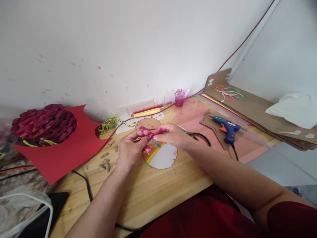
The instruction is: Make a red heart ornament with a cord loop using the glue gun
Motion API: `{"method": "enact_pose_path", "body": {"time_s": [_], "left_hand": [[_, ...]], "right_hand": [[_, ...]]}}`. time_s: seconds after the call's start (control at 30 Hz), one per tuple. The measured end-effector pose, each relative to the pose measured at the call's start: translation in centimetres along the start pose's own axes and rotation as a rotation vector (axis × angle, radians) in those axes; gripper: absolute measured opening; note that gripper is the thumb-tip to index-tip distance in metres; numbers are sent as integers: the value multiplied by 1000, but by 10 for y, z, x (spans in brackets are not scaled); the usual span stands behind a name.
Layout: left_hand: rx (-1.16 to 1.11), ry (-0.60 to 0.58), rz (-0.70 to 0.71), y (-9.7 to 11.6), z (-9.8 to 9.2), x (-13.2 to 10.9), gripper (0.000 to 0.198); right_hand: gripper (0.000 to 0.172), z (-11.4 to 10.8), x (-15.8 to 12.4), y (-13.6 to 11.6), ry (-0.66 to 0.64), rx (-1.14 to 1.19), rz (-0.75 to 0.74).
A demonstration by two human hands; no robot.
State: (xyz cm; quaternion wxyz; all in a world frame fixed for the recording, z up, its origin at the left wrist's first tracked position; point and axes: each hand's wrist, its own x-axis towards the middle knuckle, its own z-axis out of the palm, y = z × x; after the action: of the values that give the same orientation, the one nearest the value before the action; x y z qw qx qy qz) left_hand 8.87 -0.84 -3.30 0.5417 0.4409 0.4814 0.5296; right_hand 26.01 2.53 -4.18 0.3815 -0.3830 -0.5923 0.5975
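Observation:
My left hand [130,148] and my right hand [173,135] meet fingertip to fingertip above a round cardboard disc [160,155] with orange and yellow bands on it. Both pinch a small pink-stained piece [151,134] between them, and a thin teal strip [156,143] hangs from it. A second, brown cardboard disc [148,124] with pink marks lies just behind the hands. My fingertips are stained pink.
Black-handled scissors [199,136] lie right of my hands. A blue glue gun [226,127] rests on cardboard scraps. Red paper [66,148] and a mound of dark red pieces [44,124] sit left. A pink cup [180,98], small shells [105,162] and cardboard sheets [247,105] are around.

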Motion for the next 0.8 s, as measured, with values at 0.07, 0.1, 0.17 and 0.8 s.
{"method": "enact_pose_path", "body": {"time_s": [0.07,0.1,0.17,0.8], "left_hand": [[-2,-12,-19,1,1,-1,33],[-2,-15,-29,1,1,-1,32],[-4,-11,-41,0,1,0,32],[102,-52,-17,-4,-7,7,37]], "right_hand": [[15,-1,0,-1,5,-19,-7],[14,-1,0,-2,16,-19,-3],[12,-3,1,-5,56,3,19],[21,-2,1,-1,50,40,-10]]}}
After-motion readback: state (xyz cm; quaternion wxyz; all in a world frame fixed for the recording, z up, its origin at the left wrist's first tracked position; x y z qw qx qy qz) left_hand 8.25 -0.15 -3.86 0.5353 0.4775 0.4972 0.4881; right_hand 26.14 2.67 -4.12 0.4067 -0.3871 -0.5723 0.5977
